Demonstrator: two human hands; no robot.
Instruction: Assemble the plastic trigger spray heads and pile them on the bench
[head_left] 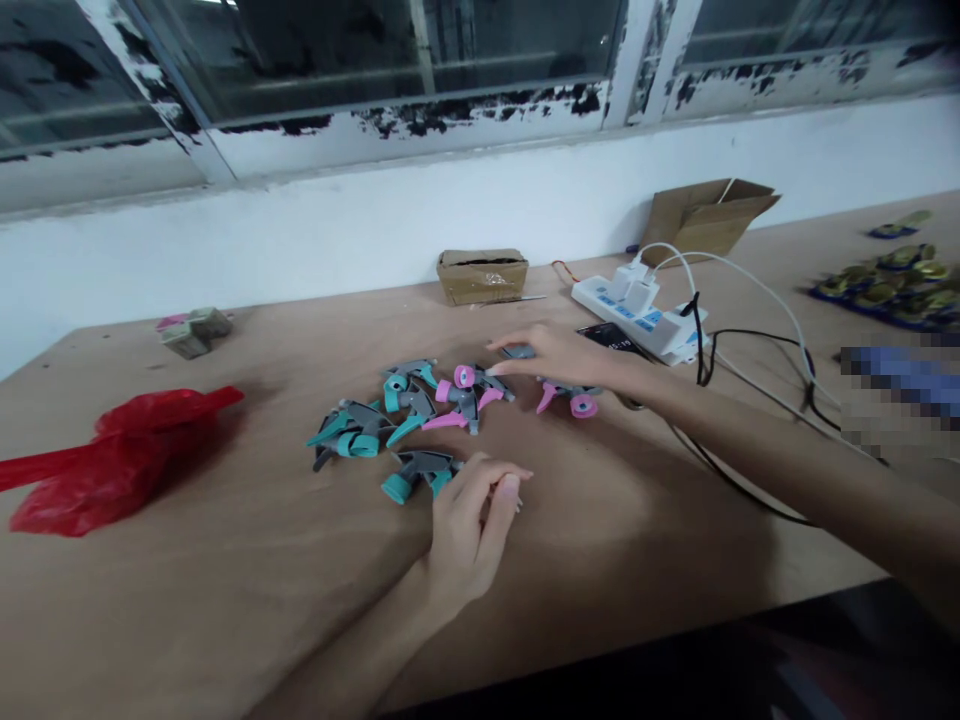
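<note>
Several grey spray-trigger heads lie in a loose group on the wooden table (225,600), some with teal parts (352,432), some with pink parts (465,400). My left hand (472,520) rests on the table with fingers curled, touching the nearest teal trigger head (416,475); a pale thin piece shows at its fingertips. My right hand (559,355) reaches across, fingers stretched flat over a pink trigger head (574,400) and touching a grey piece (517,352).
A red plastic bag (112,460) lies at the left. A small cardboard box (482,275) and an open carton (705,215) stand by the wall. A white power strip (637,305) with cables, a phone (611,338) and gold-blue items (892,285) sit at the right.
</note>
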